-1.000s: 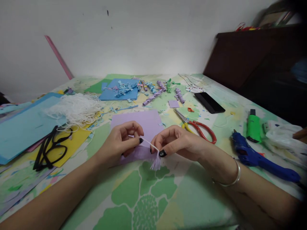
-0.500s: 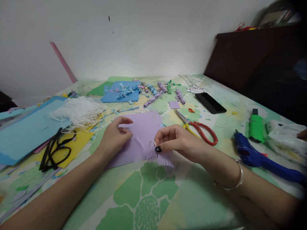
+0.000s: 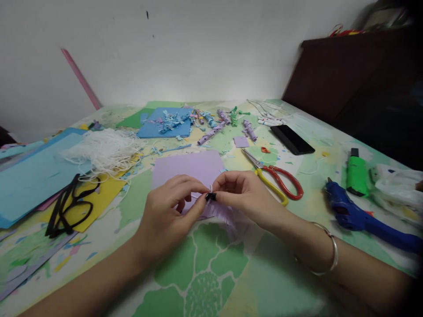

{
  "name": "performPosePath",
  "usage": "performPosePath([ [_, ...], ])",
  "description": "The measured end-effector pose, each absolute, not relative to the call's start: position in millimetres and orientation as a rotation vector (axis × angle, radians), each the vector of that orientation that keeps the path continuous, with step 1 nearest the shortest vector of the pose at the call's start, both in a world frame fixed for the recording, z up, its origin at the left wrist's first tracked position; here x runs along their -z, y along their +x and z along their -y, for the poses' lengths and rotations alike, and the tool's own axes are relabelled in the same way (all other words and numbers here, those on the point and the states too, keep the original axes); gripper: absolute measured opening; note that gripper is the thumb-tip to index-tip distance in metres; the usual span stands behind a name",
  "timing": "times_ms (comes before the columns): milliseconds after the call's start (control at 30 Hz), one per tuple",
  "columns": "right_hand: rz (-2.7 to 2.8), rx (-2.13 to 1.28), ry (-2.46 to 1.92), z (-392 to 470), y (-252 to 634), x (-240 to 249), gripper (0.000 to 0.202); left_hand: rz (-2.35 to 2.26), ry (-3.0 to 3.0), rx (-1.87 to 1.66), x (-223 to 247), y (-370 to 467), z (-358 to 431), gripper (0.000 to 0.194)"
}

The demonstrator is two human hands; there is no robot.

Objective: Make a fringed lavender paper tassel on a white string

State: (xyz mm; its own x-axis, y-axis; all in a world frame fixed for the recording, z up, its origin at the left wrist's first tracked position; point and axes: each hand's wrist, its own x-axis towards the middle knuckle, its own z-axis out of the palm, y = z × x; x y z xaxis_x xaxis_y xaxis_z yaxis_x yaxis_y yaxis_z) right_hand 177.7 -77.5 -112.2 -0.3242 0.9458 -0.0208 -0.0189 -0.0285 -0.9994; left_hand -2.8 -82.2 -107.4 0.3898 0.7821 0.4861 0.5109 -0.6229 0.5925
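Note:
Over a sheet of light purple paper [image 3: 188,166], both hands meet at the top of a small piece of fringed purple paper [image 3: 226,215]. My right hand [image 3: 247,193] pinches this fringed paper between thumb and fingers, its cut strips hanging down blurred. A short white string [image 3: 211,187] sticks up at the pinch. My left hand [image 3: 170,209] is closed, thumb and forefinger at the string beside the right thumb. The fingertips partly hide the string.
Scissors [image 3: 274,176], a phone [image 3: 292,139], a blue glue gun [image 3: 350,215] and a green lighter [image 3: 357,174] lie to the right. Leftward are white string [image 3: 105,152], black glasses [image 3: 71,211] and blue paper [image 3: 39,176]. Purple paper rolls [image 3: 211,134] lie further back.
My left hand has moved right from above the purple sheet and closed on the string beside my right hand. The right hand still pinches the fringed paper.

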Motion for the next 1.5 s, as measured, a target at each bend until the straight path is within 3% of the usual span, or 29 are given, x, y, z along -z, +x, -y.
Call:
performPosePath([
  [600,1.569,-1.324,-0.948,79.5,179.5,107.8,0.003,-0.998,1.573,-0.860,106.6,-4.6,73.5,0.013],
  [1000,1.720,-1.079,-0.996,78.6,180.2,109.1,0.005,-1.053,1.832,-0.977,108.6,-3.6,79.2,0.013],
  [1500,1.771,-1.081,-1.028,80.8,180.2,106.5,0.010,-1.008,1.787,-0.923,111.6,-7.3,71.5,0.009],
])
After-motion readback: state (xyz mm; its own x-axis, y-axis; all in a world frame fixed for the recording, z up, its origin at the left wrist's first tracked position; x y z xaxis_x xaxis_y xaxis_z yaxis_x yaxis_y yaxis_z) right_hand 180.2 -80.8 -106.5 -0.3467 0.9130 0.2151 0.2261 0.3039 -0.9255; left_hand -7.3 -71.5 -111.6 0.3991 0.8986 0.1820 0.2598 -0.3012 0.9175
